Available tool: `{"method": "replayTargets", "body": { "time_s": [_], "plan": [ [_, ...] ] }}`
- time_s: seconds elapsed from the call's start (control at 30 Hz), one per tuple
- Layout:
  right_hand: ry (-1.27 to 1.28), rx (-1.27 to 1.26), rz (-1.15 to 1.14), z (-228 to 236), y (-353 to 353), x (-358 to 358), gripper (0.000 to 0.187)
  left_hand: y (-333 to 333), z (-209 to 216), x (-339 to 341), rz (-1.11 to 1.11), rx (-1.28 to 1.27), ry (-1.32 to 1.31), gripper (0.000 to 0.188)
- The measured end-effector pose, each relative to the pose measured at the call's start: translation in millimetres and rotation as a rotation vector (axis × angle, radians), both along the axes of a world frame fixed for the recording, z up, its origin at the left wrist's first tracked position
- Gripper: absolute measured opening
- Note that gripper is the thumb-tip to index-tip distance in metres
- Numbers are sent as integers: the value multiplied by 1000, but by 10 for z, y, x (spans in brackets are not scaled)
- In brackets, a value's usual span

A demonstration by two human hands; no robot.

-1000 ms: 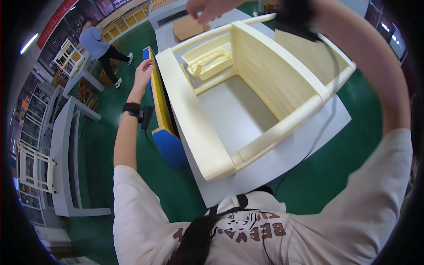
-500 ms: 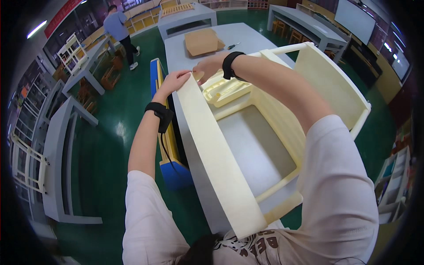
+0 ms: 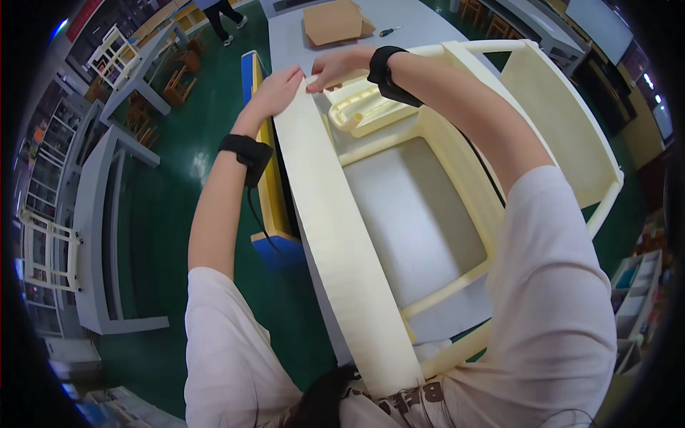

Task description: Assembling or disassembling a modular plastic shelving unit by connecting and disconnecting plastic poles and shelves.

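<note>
A long cream board (image 3: pixel 335 228) runs away from my body, its near end against my shirt. At its far end my left hand (image 3: pixel 277 93) is closed over the outer edge. My right hand (image 3: pixel 339 69) is bent in at the same end, its fingers pinched together by the board's corner. A pale bit shows at those fingertips, too small to name. To the right of the board is a cream frame (image 3: pixel 457 160) with rounded rails, joined to a larger side panel (image 3: pixel 553 125). A cream moulded tray-like part (image 3: pixel 364 110) lies just beyond the frame's opening, below my right wrist.
The frame rests on a grey table (image 3: pixel 421 214). Farther along it lie a brown cardboard box (image 3: pixel 334 23) and a screwdriver (image 3: pixel 389 31). Blue-and-yellow panels (image 3: pixel 267 192) stand along the table's left side. Another person (image 3: pixel 222 18) is at the far left; grey benches (image 3: pixel 96 235) line the left.
The view has tilted down and nearer, so the table and box sit higher in it. Both hands stay at the board's far end. The other person is now partly cut off.
</note>
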State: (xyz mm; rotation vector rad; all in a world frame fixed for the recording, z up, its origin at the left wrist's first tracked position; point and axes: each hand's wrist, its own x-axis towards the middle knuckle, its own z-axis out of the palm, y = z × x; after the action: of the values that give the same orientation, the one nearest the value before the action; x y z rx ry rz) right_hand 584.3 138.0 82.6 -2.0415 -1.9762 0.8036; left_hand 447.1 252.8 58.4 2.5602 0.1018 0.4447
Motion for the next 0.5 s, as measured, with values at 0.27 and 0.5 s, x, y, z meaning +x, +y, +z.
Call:
{"method": "replayTargets", "body": {
  "time_s": [0.27,0.5],
  "plan": [
    [-88,269,-52,-108,-83,-60,60,-87,26,-65,11,14,15,28],
    [-366,365,-72,-181,-76,-39,71,-201,72,-99,79,55,8,27]
  ]
}}
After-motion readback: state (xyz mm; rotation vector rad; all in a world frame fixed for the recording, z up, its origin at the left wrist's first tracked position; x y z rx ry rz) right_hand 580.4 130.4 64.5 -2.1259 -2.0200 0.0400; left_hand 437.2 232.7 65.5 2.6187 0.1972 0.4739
